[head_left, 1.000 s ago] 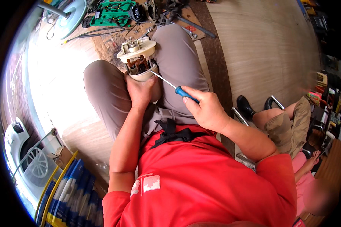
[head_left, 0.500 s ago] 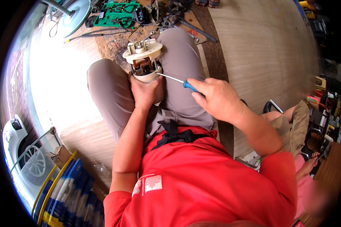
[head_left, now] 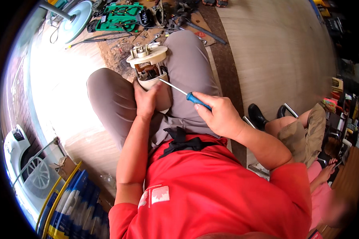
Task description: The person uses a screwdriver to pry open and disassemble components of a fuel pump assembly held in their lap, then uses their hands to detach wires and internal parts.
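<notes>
Between my knees stands a cream plastic fuel pump module [head_left: 147, 55], with a round flange on top, metal posts, and copper-coloured and dark parts inside. My left hand [head_left: 145, 98] is wrapped round its cup-shaped lower body, thumb toward the near side. A screwdriver [head_left: 198, 100] with a blue handle and thin steel shaft is gripped in my right hand [head_left: 223, 115], index finger stretched along the handle. Its tip meets the upper rim of the cup near my left thumb; whether it is wedged under the edge I cannot tell.
Beyond my knees, a stained cardboard sheet [head_left: 113, 49] holds a green tool case [head_left: 117, 16], a long dark bar [head_left: 205, 32] and several loose tools. A round pale stand base [head_left: 76, 24] is at the far left. A person in camouflage shorts [head_left: 299, 133] sits at right.
The screwdriver and my right hand have shifted a little left and down, the shaft now steeper. The pump module has moved slightly left, showing more of its lower body.
</notes>
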Motion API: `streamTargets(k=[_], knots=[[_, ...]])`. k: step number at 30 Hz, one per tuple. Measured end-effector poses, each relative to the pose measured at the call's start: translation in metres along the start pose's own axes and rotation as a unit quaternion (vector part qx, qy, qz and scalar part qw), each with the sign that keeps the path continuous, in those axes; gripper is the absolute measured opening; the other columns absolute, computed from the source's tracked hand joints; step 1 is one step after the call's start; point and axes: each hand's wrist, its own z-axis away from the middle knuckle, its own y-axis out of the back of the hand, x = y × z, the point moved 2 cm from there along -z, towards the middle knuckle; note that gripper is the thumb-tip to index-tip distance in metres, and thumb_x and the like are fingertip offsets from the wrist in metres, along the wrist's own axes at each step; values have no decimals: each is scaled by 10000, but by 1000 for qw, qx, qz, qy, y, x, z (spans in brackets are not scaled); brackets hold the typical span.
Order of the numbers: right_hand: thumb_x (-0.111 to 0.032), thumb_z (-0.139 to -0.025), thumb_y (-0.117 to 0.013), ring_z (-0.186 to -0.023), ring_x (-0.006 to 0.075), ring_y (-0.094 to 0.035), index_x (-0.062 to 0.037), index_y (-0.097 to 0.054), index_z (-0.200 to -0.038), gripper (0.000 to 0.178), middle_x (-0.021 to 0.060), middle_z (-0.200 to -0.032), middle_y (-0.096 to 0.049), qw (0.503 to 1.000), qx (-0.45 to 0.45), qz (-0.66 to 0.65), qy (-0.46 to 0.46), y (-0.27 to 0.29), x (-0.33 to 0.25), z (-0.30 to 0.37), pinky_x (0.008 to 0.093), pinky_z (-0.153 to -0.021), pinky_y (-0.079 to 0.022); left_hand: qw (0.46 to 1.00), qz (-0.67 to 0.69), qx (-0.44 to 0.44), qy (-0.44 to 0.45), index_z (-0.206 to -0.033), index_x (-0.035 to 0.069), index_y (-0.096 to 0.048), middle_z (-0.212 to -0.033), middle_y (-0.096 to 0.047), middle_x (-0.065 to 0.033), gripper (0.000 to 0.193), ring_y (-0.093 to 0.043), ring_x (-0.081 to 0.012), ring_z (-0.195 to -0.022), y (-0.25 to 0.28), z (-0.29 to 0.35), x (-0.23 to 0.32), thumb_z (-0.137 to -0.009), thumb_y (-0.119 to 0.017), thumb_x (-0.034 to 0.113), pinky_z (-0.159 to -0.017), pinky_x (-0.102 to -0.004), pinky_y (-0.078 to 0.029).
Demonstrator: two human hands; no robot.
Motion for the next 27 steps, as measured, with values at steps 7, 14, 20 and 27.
streamTargets(k=[7,14,20,27], knots=[[-195,-928,-659,-775,418,-660,-41,-650,-1219,330,233,-830,-666,999,23,28,39,-3,6,7,489,-692,-520,999,11,-41,15,-1406,-56,-393,-1296,-574,-155,664,-549,-224,-1173,7,-6,-5,-897,-682,258,-1043,-347,-422],[-131,-923,-669,-766,386,-658,-12,-644,-1241,341,215,-860,-671,999,2,31,39,5,8,4,435,-678,-516,996,26,-76,40,-1437,-25,-369,-1321,-558,-144,705,-536,-220,-1191,8,-8,-4,-880,-704,250,-1045,-338,-418],[-145,-921,-672,-776,394,-661,-13,-646,-1245,350,213,-858,-676,996,-11,69,48,22,6,0,442,-684,-522,997,43,-59,38,-1385,-20,-417,-1276,-574,-125,656,-528,-213,-1164,6,-13,-11,-862,-678,279,-1037,-342,-398],[-145,-913,-671,-826,382,-692,13,-653,-1224,349,226,-918,-704,992,-39,108,61,54,17,-19,429,-722,-548,998,26,-55,31,-1377,-17,-424,-1275,-575,-128,645,-528,-217,-1163,5,-15,-11,-849,-656,270,-1043,-345,-396]])
